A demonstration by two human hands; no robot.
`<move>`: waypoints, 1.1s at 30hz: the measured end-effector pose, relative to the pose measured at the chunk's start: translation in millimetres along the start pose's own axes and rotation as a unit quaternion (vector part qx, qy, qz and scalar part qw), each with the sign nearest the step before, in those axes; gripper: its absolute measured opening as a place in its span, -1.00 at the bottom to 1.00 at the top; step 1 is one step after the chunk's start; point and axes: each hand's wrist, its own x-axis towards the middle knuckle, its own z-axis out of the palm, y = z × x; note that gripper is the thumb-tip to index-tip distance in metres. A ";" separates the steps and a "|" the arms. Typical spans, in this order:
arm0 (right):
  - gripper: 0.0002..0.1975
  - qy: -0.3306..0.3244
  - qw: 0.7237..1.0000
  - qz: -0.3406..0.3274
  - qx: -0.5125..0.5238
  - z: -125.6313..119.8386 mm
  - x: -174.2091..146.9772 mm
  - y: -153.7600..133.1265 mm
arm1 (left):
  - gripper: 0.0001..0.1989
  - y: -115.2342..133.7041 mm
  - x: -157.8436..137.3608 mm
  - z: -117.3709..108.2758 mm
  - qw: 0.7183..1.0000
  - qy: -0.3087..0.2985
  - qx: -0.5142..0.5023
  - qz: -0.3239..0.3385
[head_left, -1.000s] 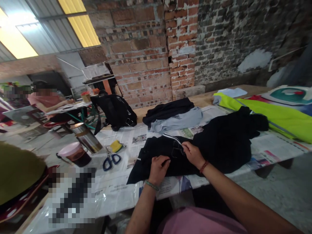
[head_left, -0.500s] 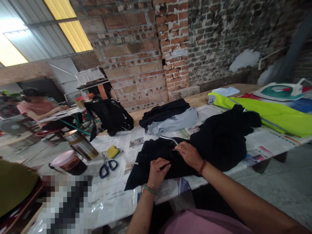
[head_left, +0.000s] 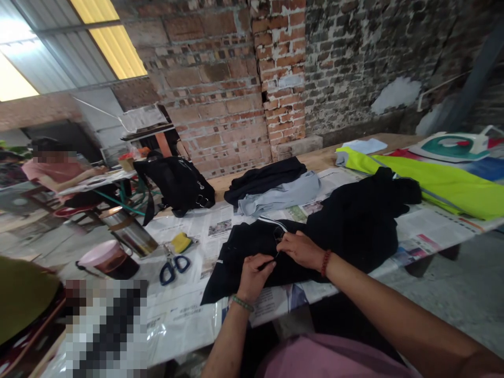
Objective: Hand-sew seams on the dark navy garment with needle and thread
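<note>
A black garment (head_left: 354,226) lies bunched across the newspaper-covered table, with a white-striped strip (head_left: 272,222) along its upper edge. My left hand (head_left: 255,273), wearing a green bead bracelet, pinches a fold of the black cloth between thumb and fingers. Just to its right, my right hand (head_left: 301,249), with a reddish bead bracelet, is closed in a pinch low over the same cloth. A thin, pale, needle-like sliver (head_left: 277,255) shows between the two sets of fingertips. The exact grip on it is partly hidden by my fingers.
Blue-handled scissors (head_left: 174,269), a yellow item (head_left: 181,242), a lidded cup (head_left: 110,260) and a steel flask (head_left: 132,231) stand left. Behind are a black bag (head_left: 177,184) and folded clothes (head_left: 281,191). An iron (head_left: 452,146) and neon-yellow cloth (head_left: 441,181) lie right. A person (head_left: 59,173) sits farther left.
My right hand has come slightly down and left, bringing its fingertips nearer my left hand. The thin sliver now shows between them. My left hand has barely moved.
</note>
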 end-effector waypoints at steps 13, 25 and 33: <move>-0.78 -0.014 0.998 -0.033 0.051 -2.5 -1.8 1.1 | -0.88 0.5 0.7 0.8 0.999 -0.009 -0.040 -0.023; -0.76 0.017 0.894 0.134 0.427 -3.5 20.6 -12.0 | -0.86 0.2 0.3 1.6 0.998 -0.028 -0.044 -0.018; -0.90 0.033 0.859 0.209 0.466 6.3 23.7 -12.5 | -0.88 1.1 0.3 0.7 0.999 -0.023 -0.033 -0.001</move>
